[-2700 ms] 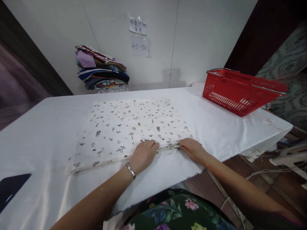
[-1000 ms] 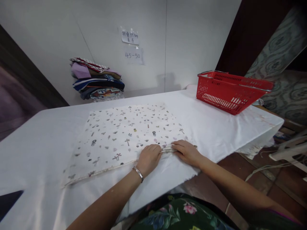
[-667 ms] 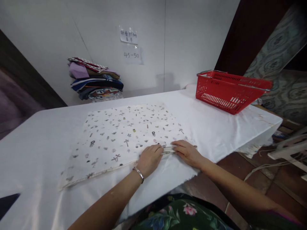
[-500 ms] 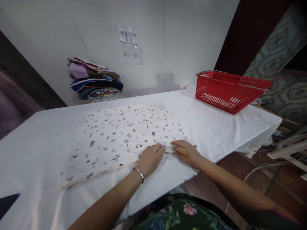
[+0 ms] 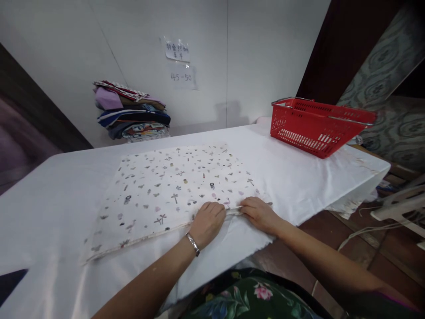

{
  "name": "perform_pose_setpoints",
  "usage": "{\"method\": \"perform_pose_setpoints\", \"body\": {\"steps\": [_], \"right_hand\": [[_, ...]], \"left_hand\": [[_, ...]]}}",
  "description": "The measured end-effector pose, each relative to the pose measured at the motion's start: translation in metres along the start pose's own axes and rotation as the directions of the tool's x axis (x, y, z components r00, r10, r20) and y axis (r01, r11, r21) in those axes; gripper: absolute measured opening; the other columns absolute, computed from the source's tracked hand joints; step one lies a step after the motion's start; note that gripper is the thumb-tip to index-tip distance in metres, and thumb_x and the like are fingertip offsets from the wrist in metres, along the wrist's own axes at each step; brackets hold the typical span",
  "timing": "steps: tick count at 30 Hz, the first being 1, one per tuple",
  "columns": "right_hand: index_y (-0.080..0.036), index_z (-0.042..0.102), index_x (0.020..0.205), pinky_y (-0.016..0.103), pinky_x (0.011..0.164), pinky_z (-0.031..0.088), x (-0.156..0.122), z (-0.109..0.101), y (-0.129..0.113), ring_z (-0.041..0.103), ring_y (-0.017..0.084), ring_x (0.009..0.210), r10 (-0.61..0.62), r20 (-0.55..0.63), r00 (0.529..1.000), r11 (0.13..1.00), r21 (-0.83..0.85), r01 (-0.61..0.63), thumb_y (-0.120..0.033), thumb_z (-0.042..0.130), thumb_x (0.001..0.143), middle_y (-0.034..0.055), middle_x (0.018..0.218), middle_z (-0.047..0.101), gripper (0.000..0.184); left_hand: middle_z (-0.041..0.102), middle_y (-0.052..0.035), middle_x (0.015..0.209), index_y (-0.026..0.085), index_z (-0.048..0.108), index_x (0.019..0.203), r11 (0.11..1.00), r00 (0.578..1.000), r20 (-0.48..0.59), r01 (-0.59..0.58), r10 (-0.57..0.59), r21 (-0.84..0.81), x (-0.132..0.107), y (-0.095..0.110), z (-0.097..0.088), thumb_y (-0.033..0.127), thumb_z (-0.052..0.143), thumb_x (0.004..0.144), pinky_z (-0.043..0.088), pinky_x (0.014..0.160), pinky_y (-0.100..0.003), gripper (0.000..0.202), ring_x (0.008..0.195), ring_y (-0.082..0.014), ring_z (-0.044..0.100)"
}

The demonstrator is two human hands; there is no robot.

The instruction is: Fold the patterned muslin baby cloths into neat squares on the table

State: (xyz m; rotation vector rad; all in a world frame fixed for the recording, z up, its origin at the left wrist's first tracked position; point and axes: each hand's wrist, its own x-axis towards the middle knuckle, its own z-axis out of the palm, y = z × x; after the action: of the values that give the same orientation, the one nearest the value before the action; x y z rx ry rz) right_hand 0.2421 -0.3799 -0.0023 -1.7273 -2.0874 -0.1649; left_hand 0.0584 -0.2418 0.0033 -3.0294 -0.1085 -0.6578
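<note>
A white cloth (image 5: 179,181) printed with small palm trees, flamingos and other motifs lies folded in layers, flat on the table. My left hand (image 5: 208,221) grips its near edge right of the middle, fingers curled over the top. Close beside it, my right hand (image 5: 259,215) pinches the same edge near the right corner. Between the two hands a short stretch of the layered edge shows. The thumbs and the underside of the cloth are hidden from view.
A white sheet covers the table (image 5: 299,186). At the back left is a stack of folded fabrics (image 5: 133,110) against the wall. A red plastic basket (image 5: 318,128) with metal handles stands at the back right. Paper signs (image 5: 181,76) hang on the wall.
Between my hands the cloth's near edge looks flatter and closer together, with fewer separate layers showing. My right hand has shifted very slightly; the rest is the same.
</note>
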Motion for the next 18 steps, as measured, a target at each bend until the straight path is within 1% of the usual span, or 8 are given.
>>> {"method": "perform_pose_setpoints", "body": {"steps": [3,6,8,9,12,15,18], "right_hand": [[-0.018,0.061,0.093,0.036,0.081,0.044,0.001,-0.003,-0.001,0.054,0.019,0.091,0.019,0.026,0.999,1.0,0.013,-0.019,-0.019,0.045,0.088,0.0084,0.098,0.061,0.017],[-0.02,0.056,0.108,0.035,0.084,0.043,0.0,-0.009,-0.003,0.053,0.019,0.095,0.014,0.071,0.997,0.997,0.072,-0.019,-0.022,0.046,0.088,0.0076,0.104,0.06,0.023],[-0.02,0.049,0.119,0.035,0.084,0.043,-0.001,-0.012,-0.003,0.054,0.019,0.095,0.054,0.091,0.994,0.994,0.084,-0.062,-0.023,0.047,0.087,0.0078,0.104,0.061,0.032],[-0.018,0.048,0.121,0.035,0.083,0.043,-0.001,-0.012,-0.004,0.054,0.019,0.094,0.085,0.091,0.992,0.993,0.076,-0.092,-0.024,0.047,0.087,0.0082,0.104,0.061,0.035],[-0.017,0.05,0.117,0.035,0.083,0.043,-0.001,-0.009,-0.004,0.054,0.02,0.094,0.135,0.087,0.987,0.99,0.037,-0.139,-0.025,0.046,0.088,0.0091,0.103,0.061,0.031],[-0.018,0.054,0.11,0.035,0.084,0.043,0.001,-0.004,-0.003,0.053,0.019,0.096,0.136,0.069,0.988,0.991,0.005,-0.136,-0.025,0.044,0.09,0.0081,0.103,0.061,0.024],[-0.019,0.056,0.108,0.035,0.084,0.042,0.002,-0.003,-0.001,0.052,0.02,0.097,0.101,0.025,0.995,0.994,-0.045,-0.1,-0.023,0.043,0.09,0.0079,0.103,0.061,0.022]], "left_hand": [[0.058,-0.0037,0.085,0.017,0.053,0.08,1.0,1.0,-0.006,-0.002,0.002,-0.01,0.0,-0.001,0.002,0.014,0.04,0.088,0.039,0.077,-0.032,0.015,0.081,-0.0158,0.051],[0.059,-0.0036,0.086,0.017,0.053,0.081,1.0,0.999,-0.029,-0.017,0.016,-0.026,-0.001,-0.002,0.003,0.012,0.042,0.087,0.039,0.08,-0.032,0.013,0.083,-0.0155,0.052],[0.059,-0.0029,0.082,0.017,0.052,0.08,0.999,0.999,-0.039,-0.013,0.012,-0.03,-0.001,-0.002,0.003,0.011,0.042,0.086,0.039,0.079,-0.032,0.013,0.08,-0.015,0.052],[0.058,-0.0025,0.08,0.017,0.052,0.079,1.0,0.999,-0.046,-0.007,0.006,-0.03,0.0,-0.002,0.002,0.011,0.042,0.085,0.039,0.078,-0.032,0.013,0.078,-0.0149,0.053],[0.057,-0.0021,0.074,0.017,0.051,0.077,0.999,0.998,-0.062,0.022,-0.023,-0.029,0.002,-0.002,0.001,0.013,0.041,0.086,0.039,0.075,-0.031,0.014,0.073,-0.0148,0.053],[0.057,-0.0018,0.071,0.017,0.051,0.077,0.996,0.995,-0.067,0.066,-0.07,-0.066,0.003,-0.002,0.001,0.017,0.042,0.086,0.039,0.073,-0.031,0.012,0.07,-0.0144,0.053],[0.058,-0.0008,0.07,0.018,0.051,0.078,0.983,0.989,-0.039,0.139,-0.145,-0.123,0.003,-0.003,0.001,0.019,0.043,0.086,0.039,0.073,-0.03,0.011,0.069,-0.0138,0.054]]}}
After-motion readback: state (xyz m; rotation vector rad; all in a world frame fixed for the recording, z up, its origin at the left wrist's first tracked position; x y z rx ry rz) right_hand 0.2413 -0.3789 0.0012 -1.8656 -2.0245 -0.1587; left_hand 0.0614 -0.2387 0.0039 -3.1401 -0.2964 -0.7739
